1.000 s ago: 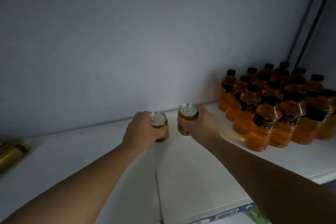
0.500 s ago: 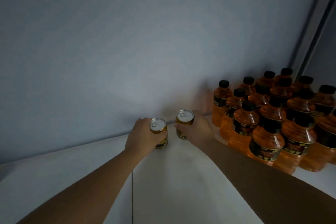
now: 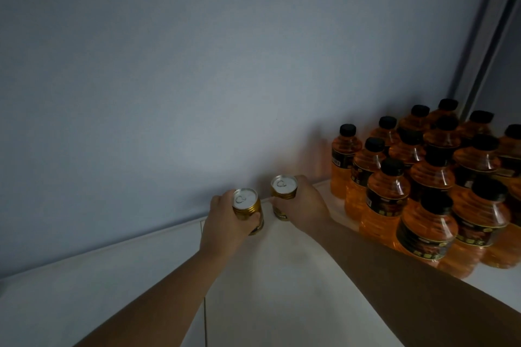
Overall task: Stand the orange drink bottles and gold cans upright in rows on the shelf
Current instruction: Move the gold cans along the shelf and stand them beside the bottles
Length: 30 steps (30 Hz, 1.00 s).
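My left hand point(image 3: 225, 222) grips a gold can point(image 3: 245, 203) with a silver pull-tab lid, held upright near the back of the white shelf point(image 3: 282, 276). Just to its right, my right hand point(image 3: 304, 205) holds a second gold can point(image 3: 283, 187), also upright, close to the grey-blue back wall. The two cans stand side by side with a small gap. Whether their bases touch the shelf is hidden by my fingers. Several orange drink bottles point(image 3: 389, 194) with black caps and dark labels stand upright in rows at the right.
The back wall point(image 3: 197, 93) rises right behind the cans. A dark upright post point(image 3: 485, 36) marks the shelf's right corner. A seam point(image 3: 205, 304) runs front to back across the shelf boards under my left forearm.
Both hands have pushed the two cans farther back toward the wall. The view has shifted right, and the gold object at the far left has left the frame.
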Tool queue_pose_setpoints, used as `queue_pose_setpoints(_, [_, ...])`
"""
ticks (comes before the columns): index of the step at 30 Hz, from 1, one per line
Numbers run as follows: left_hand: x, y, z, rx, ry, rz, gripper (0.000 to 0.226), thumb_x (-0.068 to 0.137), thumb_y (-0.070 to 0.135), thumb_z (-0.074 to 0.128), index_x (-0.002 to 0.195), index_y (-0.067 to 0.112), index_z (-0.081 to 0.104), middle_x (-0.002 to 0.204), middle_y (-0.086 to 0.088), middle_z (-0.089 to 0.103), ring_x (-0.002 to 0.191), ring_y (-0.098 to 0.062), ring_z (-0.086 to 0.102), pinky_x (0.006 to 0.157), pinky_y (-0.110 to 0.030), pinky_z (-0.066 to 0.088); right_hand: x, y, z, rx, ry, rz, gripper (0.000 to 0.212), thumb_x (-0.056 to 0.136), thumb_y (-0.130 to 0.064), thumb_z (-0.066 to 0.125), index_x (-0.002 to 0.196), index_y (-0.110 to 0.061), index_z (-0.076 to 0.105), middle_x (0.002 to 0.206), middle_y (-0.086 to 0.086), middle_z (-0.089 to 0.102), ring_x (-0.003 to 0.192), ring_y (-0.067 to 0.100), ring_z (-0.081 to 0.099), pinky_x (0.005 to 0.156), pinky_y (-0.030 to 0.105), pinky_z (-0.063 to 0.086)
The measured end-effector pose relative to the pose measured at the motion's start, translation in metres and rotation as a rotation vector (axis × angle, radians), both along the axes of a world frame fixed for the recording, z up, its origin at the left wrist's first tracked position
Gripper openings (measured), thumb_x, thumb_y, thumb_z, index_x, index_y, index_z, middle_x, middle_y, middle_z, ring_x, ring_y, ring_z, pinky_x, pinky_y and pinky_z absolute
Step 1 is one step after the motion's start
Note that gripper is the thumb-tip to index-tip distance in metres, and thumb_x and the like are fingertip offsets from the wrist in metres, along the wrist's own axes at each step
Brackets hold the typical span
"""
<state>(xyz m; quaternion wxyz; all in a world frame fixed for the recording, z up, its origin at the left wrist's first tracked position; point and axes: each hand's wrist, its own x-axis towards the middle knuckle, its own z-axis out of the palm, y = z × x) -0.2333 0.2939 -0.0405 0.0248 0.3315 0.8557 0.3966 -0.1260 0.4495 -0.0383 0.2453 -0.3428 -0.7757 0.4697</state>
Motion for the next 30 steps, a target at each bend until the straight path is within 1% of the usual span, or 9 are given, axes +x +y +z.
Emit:
queue_pose_setpoints(2, [-0.001,0.000,-0.001,0.016,-0.011,0.006,0.060,0.073,0.037,0.086,0.125,0.027,0.058,0.115,0.001,0.048,0.099,-0.023,0.063,0.090,-0.042,0.053,0.000,0.001,-0.001,-0.008,0.006,0.026,0.045,0.074,-0.030,0.080,0.112,-0.014,0.061,0.094,0.002,0.071,0.091,0.018,0.068,0.082,0.041,0.058])
queue_pose_setpoints(6, [-0.003,0.002,-0.001,0.006,0.009,0.014,0.059,0.073,0.039,0.085,0.124,0.026,0.058,0.112,0.002,0.048,0.097,-0.024,0.063,0.088,-0.041,0.053,0.003,0.002,-0.006,-0.013,0.011,0.032,0.050,0.072,-0.034,0.078,0.114,-0.013,0.061,0.102,0.005,0.070,0.097,0.023,0.068,0.086,0.043,0.057])
queue_pose_setpoints(8, [-0.003,0.002,-0.002,0.008,0.017,0.012,0.060,0.073,0.040,0.084,0.124,0.027,0.058,0.110,0.003,0.047,0.095,-0.023,0.063,0.087,-0.041,0.053,0.004,0.001,-0.008,-0.017,0.014,0.037,0.052,0.073,-0.034,0.080,0.117,-0.015,0.060,0.103,0.002,0.070,0.098,0.020,0.068,0.088,0.042,0.056])
queue_pose_setpoints(11, [-0.003,0.002,-0.003,0.013,0.006,0.015,0.059,0.072,0.040,0.085,0.123,0.029,0.058,0.110,0.003,0.048,0.095,-0.022,0.063,0.088,-0.041,0.053,0.006,0.001,-0.009,-0.022,0.017,0.013,0.061,0.074,-0.034,0.083,0.127,-0.022,0.055,0.111,-0.004,0.068,0.101,0.013,0.065,0.092,0.038,0.055])
queue_pose_setpoints(17, [-0.004,0.002,-0.006,0.028,-0.019,0.002,0.061,0.073,0.040,0.084,0.127,0.029,0.058,0.113,0.000,0.051,0.098,-0.021,0.062,0.090,-0.042,0.054,0.008,-0.002,-0.009,-0.007,-0.014,0.007,0.065,0.074,-0.036,0.082,0.130,-0.022,0.052,0.113,-0.005,0.067,0.103,0.014,0.064,0.094,0.040,0.054])
queue_pose_setpoints(22, [-0.003,0.003,-0.004,0.025,-0.016,-0.001,0.062,0.073,0.039,0.084,0.128,0.026,0.059,0.114,-0.001,0.053,0.100,-0.019,0.061,0.089,-0.039,0.053,0.011,-0.003,-0.008,0.032,-0.048,0.023,0.067,0.075,-0.039,0.081,0.133,-0.024,0.050,0.117,-0.004,0.066,0.107,0.016,0.063,0.096,0.042,0.053])
queue_pose_setpoints(25, [-0.003,0.003,-0.005,0.024,-0.017,0.008,0.063,0.074,0.038,0.085,0.130,0.026,0.058,0.114,-0.002,0.053,0.100,-0.020,0.061,0.088,-0.036,0.051,0.012,-0.003,-0.008,0.047,-0.064,0.030,0.067,0.075,-0.039,0.081,0.133,-0.024,0.049,0.117,-0.004,0.065,0.107,0.017,0.063,0.096,0.043,0.053])
queue_pose_setpoints(30, [-0.002,0.005,-0.006,0.040,-0.033,0.000,0.063,0.076,0.035,0.084,0.132,0.025,0.058,0.117,-0.002,0.054,0.100,-0.018,0.060,0.088,-0.035,0.051,0.012,-0.001,-0.008,0.071,-0.083,0.033,0.068,0.075,-0.040,0.081,0.133,-0.026,0.048,0.116,-0.006,0.064,0.106,0.017,0.062,0.096,0.043,0.053])
